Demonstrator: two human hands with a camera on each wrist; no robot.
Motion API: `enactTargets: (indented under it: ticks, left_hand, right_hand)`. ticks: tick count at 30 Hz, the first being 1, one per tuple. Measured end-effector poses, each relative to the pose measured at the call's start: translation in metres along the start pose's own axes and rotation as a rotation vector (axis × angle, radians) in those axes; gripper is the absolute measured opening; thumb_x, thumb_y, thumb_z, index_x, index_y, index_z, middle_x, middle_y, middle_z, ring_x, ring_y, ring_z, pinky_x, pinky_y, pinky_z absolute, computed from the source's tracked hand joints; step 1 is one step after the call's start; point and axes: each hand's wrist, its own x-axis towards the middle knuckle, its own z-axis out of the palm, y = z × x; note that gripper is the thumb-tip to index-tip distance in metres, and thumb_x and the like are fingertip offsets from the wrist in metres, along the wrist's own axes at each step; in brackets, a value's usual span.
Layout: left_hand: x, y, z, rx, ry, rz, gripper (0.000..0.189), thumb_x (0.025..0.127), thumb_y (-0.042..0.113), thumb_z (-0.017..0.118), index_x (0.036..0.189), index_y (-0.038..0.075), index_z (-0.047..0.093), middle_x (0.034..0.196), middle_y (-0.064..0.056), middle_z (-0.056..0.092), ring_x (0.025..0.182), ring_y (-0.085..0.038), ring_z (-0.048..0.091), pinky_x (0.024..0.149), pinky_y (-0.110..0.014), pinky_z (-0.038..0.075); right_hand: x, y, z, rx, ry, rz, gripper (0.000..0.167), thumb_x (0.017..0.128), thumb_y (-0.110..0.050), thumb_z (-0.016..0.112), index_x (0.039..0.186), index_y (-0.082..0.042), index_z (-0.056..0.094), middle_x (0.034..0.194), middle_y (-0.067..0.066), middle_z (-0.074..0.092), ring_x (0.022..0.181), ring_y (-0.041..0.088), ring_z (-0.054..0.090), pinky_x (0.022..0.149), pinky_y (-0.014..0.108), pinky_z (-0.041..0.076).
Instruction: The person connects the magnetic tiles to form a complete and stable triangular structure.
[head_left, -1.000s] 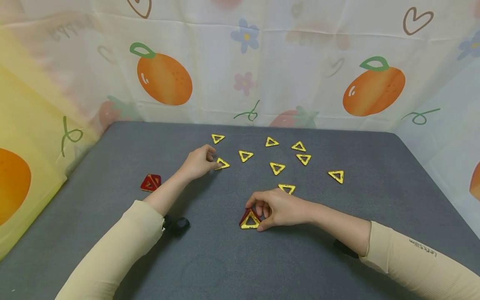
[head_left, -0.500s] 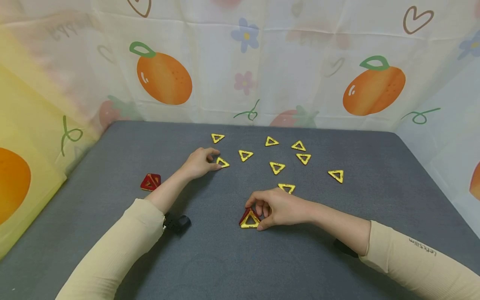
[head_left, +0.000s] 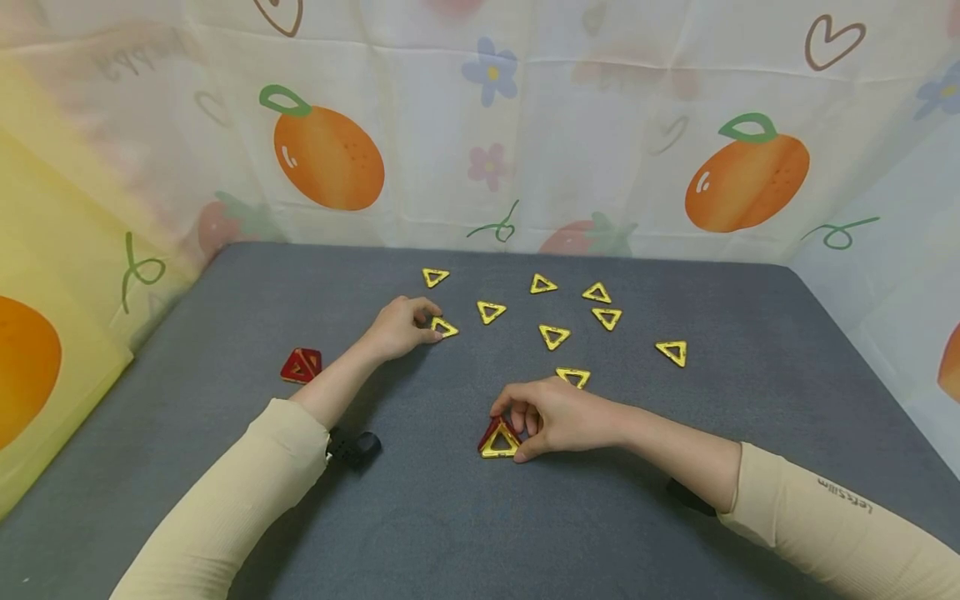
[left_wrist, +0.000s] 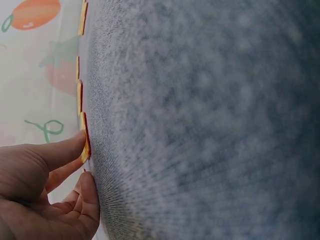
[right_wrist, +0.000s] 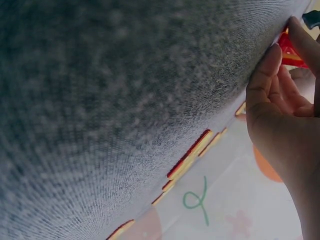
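Observation:
My left hand (head_left: pixel 401 327) pinches a yellow triangular magnetic tile (head_left: pixel 449 324) left of the table's middle. In the left wrist view the thumb rests on this tile (left_wrist: pixel 84 125), which stands out past the fingertips. Nearer the front, my right hand (head_left: pixel 566 414) holds a small pyramid (head_left: pixel 498 453) of triangular tiles, yellow in front and dark red at the side. Its thumb is at the lower right corner and its index finger at the top. The right wrist view shows a red part of the pyramid (right_wrist: pixel 294 59) between the fingers; its far side is hidden.
Several yellow triangular tiles (head_left: pixel 555 327) lie scattered across the back of the grey table (head_left: pixel 420 533). One tile (head_left: pixel 573 371) lies just behind the right hand. A red pyramid (head_left: pixel 296 362) sits beside the left forearm. A patterned curtain (head_left: pixel 427 158) hangs behind the table.
My left hand's index finger has come down toward the tile, and the hand has closed in on it. The right hand and the pyramid have stayed in place.

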Motion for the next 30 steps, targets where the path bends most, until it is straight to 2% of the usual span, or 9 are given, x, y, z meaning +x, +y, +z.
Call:
enactTargets:
  ticks: [3,6,10,14,17,20,24,30]
  left_hand:
    - [0.0,0.001,-0.001,-0.01,0.023,-0.013,0.041,0.091,0.017,0.071,0.128,0.003,0.059,0.12,-0.022,0.059,0.109,-0.035,0.057,0.084,-0.044,0.05]
    - [0.0,0.002,-0.001,-0.026,0.039,-0.025,0.037,0.088,0.015,0.075,0.119,0.002,0.058,0.101,-0.016,0.062,0.089,-0.027,0.057,0.072,-0.035,0.047]
    - [-0.002,0.003,-0.003,-0.056,0.029,-0.016,0.031,0.09,0.013,0.072,0.114,0.002,0.055,0.087,-0.011,0.063,0.074,-0.02,0.06,0.063,-0.027,0.046]
    - [-0.004,0.006,-0.004,-0.103,-0.009,0.014,0.028,0.094,0.012,0.067,0.118,0.005,0.054,0.08,-0.011,0.067,0.069,-0.018,0.068,0.063,-0.027,0.056]
    - [-0.006,0.008,-0.003,-0.154,-0.035,0.045,0.023,0.093,0.013,0.069,0.113,0.008,0.06,0.077,-0.009,0.068,0.066,-0.016,0.07,0.065,-0.03,0.059]
    - [-0.008,0.009,-0.002,-0.245,-0.071,0.095,0.018,0.091,0.014,0.071,0.107,0.007,0.066,0.079,-0.009,0.071,0.067,-0.015,0.072,0.067,-0.031,0.06]
    - [-0.013,0.012,-0.001,-0.365,-0.133,0.143,0.017,0.091,0.015,0.071,0.106,0.007,0.07,0.083,-0.009,0.071,0.071,-0.014,0.072,0.072,-0.033,0.062]
    - [-0.023,0.019,0.002,-0.42,-0.208,0.202,0.017,0.09,0.015,0.073,0.104,0.007,0.074,0.094,-0.009,0.076,0.079,-0.015,0.074,0.077,-0.035,0.062]
  right_hand:
    - [0.0,0.0,0.0,-0.001,0.0,0.003,0.047,0.078,-0.021,0.084,0.121,-0.018,0.063,0.087,-0.004,0.062,0.069,0.003,0.057,0.064,0.021,0.052]
    - [0.0,0.001,0.0,-0.001,0.0,0.004,0.047,0.078,-0.021,0.084,0.121,-0.018,0.063,0.087,-0.004,0.062,0.068,0.003,0.057,0.063,0.021,0.052]
    - [0.001,0.002,0.001,0.006,-0.001,0.001,0.047,0.079,-0.021,0.084,0.12,-0.019,0.063,0.087,-0.004,0.062,0.068,0.003,0.057,0.063,0.021,0.052]
    - [0.0,0.003,0.001,0.008,-0.001,-0.003,0.047,0.079,-0.021,0.084,0.121,-0.019,0.063,0.087,-0.004,0.062,0.067,0.003,0.057,0.063,0.021,0.051]
    - [0.001,0.002,0.001,0.006,-0.003,-0.004,0.047,0.079,-0.022,0.084,0.121,-0.019,0.063,0.087,-0.004,0.062,0.067,0.003,0.057,0.062,0.021,0.052]
    - [0.001,0.002,0.0,0.004,-0.004,-0.005,0.047,0.079,-0.022,0.084,0.121,-0.018,0.063,0.087,-0.004,0.062,0.067,0.003,0.057,0.062,0.021,0.052]
    - [0.001,0.002,0.0,0.004,-0.004,-0.005,0.047,0.079,-0.022,0.084,0.12,-0.018,0.063,0.086,-0.004,0.062,0.067,0.003,0.057,0.062,0.021,0.052]
    - [0.001,0.002,0.0,0.001,-0.002,-0.009,0.047,0.079,-0.022,0.084,0.12,-0.018,0.063,0.086,-0.004,0.062,0.067,0.003,0.057,0.062,0.02,0.052]
